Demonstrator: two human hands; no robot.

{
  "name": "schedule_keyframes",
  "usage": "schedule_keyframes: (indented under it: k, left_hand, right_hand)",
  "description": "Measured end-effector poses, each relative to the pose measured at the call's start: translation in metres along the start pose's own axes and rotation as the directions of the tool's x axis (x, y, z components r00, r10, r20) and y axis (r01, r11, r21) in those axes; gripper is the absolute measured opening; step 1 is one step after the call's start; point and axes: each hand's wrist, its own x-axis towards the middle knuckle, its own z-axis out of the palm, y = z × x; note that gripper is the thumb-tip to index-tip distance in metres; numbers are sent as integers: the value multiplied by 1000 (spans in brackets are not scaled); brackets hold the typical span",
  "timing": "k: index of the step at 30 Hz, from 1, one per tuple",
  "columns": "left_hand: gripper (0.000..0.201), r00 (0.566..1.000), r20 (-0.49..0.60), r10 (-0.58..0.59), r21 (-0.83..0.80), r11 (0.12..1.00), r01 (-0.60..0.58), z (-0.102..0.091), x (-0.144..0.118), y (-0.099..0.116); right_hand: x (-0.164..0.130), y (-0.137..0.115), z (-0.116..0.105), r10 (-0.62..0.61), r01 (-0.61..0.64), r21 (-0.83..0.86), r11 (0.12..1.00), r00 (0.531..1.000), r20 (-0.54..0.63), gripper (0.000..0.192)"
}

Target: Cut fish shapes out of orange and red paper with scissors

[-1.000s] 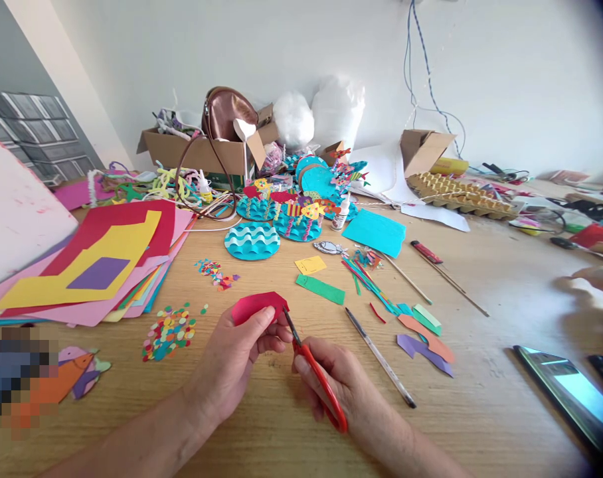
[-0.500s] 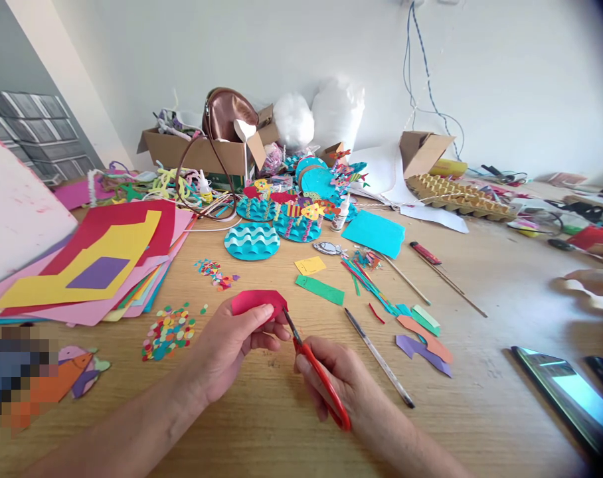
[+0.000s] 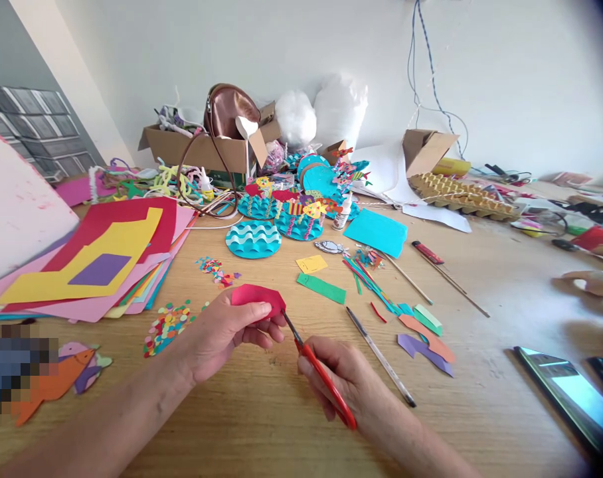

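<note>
A pink paper piece was pinched between thumb and fingers of the left hand, held just above the wooden table. Red-handled scissors were gripped by the right hand, fingers closed through the handles, blade tips touching the paper's right edge. Right of the grip, a pen and paper scraps were seen; a phone lay well apart to the right. Left of the grip, confetti dots were scattered, beyond them a coloured paper stack. Behind the grip, a blue wave disc and a cardboard box were set against a white wall. Another person's hand was seen far right.
</note>
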Motion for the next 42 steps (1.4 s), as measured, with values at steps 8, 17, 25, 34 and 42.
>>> schedule_keyframes:
  k: [8,17,25,34,42]
  left_hand:
    - [13,1000,-1,-6,0,1000,6,3,-2,-3]
    - [14,1000,-4,-22,-24,999,22,3,-1,-2]
    - [14,1000,-1,-25,-33,999,25,1,0,-1]
    - [14,999,-12,-30,-19,999,30,2,-1,-1]
    - [13,998,48,-33,-2,999,33,-3,-1,2]
  right_hand:
    - [-3,-5,0,23,-25,59,998,999,40,35]
    - [-1,-3,0,8,-10,59,998,999,35,34]
    - [-1,-4,-1,19,-19,15,1000,999,33,31]
    - [-1,-4,-2,-11,12,-36,999,999,42,33]
    - [-1,-3,-5,-68,74,-158,985,997,39,32]
